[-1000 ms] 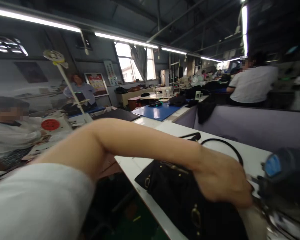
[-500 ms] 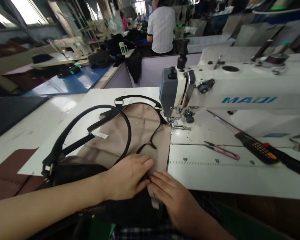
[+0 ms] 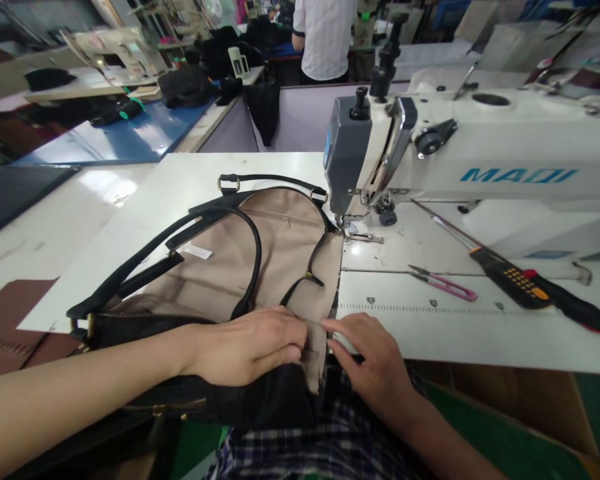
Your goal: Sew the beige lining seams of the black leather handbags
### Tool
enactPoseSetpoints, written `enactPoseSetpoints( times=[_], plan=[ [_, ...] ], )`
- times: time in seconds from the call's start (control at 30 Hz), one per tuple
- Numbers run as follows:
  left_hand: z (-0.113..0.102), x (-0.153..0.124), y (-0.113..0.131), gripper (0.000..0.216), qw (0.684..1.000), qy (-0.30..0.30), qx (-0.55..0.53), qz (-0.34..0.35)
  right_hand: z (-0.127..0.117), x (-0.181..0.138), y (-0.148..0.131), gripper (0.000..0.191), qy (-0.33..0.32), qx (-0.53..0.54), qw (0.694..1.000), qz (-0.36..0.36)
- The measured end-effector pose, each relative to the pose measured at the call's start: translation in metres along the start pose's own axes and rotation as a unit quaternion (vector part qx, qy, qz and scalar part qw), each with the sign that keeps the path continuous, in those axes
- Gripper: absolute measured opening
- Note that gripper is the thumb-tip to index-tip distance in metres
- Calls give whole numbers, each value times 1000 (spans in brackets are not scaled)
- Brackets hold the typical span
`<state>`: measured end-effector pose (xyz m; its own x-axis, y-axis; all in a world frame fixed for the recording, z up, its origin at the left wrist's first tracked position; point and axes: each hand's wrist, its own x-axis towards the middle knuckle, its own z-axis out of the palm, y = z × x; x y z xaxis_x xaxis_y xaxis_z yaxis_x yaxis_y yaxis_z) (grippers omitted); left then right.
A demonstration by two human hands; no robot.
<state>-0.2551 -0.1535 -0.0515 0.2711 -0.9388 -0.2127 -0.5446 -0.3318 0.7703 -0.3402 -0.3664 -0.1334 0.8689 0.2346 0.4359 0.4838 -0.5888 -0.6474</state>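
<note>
A black handbag [image 3: 260, 407] with beige lining [image 3: 280, 260] lies spread over the sewing table, opened out, with looped black handles [image 3: 258, 267] and brass-coloured rings. Its lining edge runs under the needle area of a sewing machine [image 3: 365, 153]. My left hand [image 3: 255, 343] presses on the bag, fingers curled over the lining near the front edge. My right hand [image 3: 373, 353] is at the lining's right edge, thumb and forefinger bent around it. A pale patch shows between those fingers; I cannot tell what it is.
Right of the bag lie pink-handled thread snips [image 3: 445, 285] and a black-and-orange screwdriver [image 3: 510, 280], with another black-handled tool [image 3: 580, 310] beside it. Brown pieces [image 3: 15, 320] lie at the left. Behind are another sewing machine [image 3: 117, 57] and a person in white [image 3: 325, 40].
My right hand has moved from beside my left fingers to the right, at the lining's edge, its fingers now bent. My left hand stays on the bag. The view has tilted downward.
</note>
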Motion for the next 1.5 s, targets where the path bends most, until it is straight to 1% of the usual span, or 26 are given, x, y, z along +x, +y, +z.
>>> enactPoseSetpoints(
  times=[0.07, 0.13, 0.2, 0.23, 0.3, 0.37, 0.4, 0.47, 0.53, 0.6, 0.67, 0.73, 0.77, 0.87, 0.9, 0.97, 1.03, 1.07, 1.13, 1.23, 1.27, 1.3, 1.33, 1.4, 1.43, 1.5],
  plan=[
    [-5, -2, 1, 20, 999, -2, -51, 11, 0, 3, -1, 21, 3, -5, 1000, -17],
    [-8, -1, 0, 21, 996, -12, -85, 20, 1, 5, -3, 20, 29, -48, 997, -46],
    [-8, 1, -1, 23, 995, -22, -92, 31, 3, 5, -4, 19, 57, -81, 991, -88],
    [-7, 2, -2, 23, 996, -25, -84, 36, 5, 5, -5, 18, 62, -80, 989, -104],
    [-2, 4, -2, 20, 999, -11, -35, 26, 8, 2, -4, 19, 56, -61, 989, -120],
    [4, 7, -2, 11, 998, 31, 60, -7, 11, -1, -3, 20, 43, -52, 991, -111],
    [6, 9, -2, 10, 992, 53, 115, -23, 12, -3, -2, 21, 35, -50, 993, -103],
    [10, 12, -3, 36, 973, 84, 211, -46, 12, -5, -1, 23, 17, -46, 995, -90],
    [11, 16, -5, 58, 959, 89, 264, -59, 12, -6, 0, 25, 5, -39, 996, -85],
    [10, 19, -8, 66, 947, 83, 303, -65, 12, -6, 0, 25, 7, -43, 994, -96],
    [8, 22, -10, 65, 935, 65, 347, -35, 12, -7, 0, 24, 14, -53, 992, -111],
    [7, 24, -13, 63, 923, 52, 382, 7, 10, -9, -2, 26, 12, -59, 992, -114],
    [6, 26, -13, 62, 919, 50, 391, 21, 9, -11, -4, 29, 1, -60, 992, -108],
    [6, 30, -14, 62, 912, 56, 405, 27, 9, -16, -8, 36, -30, -73, 994, -81],
    [6, 32, -14, 63, 910, 61, 409, 24, 10, -17, -10, 35, -24, -85, 993, -78],
    [6, 34, -13, 72, 907, 79, 414, 7, 13, -18, -11, 30, 14, -114, 990, -86],
    [5, 36, -13, 82, 904, 94, 416, -22, 17, -17, -11, 27, 49, -136, 984, -100],
    [3, 36, -13, 84, 902, 97, 418, -38, 19, -17, -11, 26, 56, -143, 983, -104],
    [-1, 36, -13, 78, 895, 90, 432, -65, 18, -14, -10, 26, 51, -145, 982, -111],
    [-6, 36, -15, 59, 868, 72, 483, -89, 8, -10, -9, 31, 25, -134, 982, -130],
    [-8, 36, -16, 54, 858, 65, 503, -77, 4, -8, -9, 32, 9, -132, 981, -140],
    [-8, 37, -16, 49, 852, 55, 518, -47, -2, -6, -8, 33, -9, -130, 980, -150],
    [-9, 38, -17, 45, 852, 45, 521, -11, -7, -5, -7, 34, -25, -129, 979, -158],
    [-8, 41, -18, 43, 871, 32, 487, 49, -15, -3, -4, 35, -45, -131, 975, -172],
    [-8, 43, -19, 45, 888, 31, 455, 59, -19, -2, -2, 35, -48, -135, 974, -178],
    [-9, 48, -21, 52, 917, 36, 394, 46, -23, -1, 4, 36, -47, -146, 968, -198]
  ],
)
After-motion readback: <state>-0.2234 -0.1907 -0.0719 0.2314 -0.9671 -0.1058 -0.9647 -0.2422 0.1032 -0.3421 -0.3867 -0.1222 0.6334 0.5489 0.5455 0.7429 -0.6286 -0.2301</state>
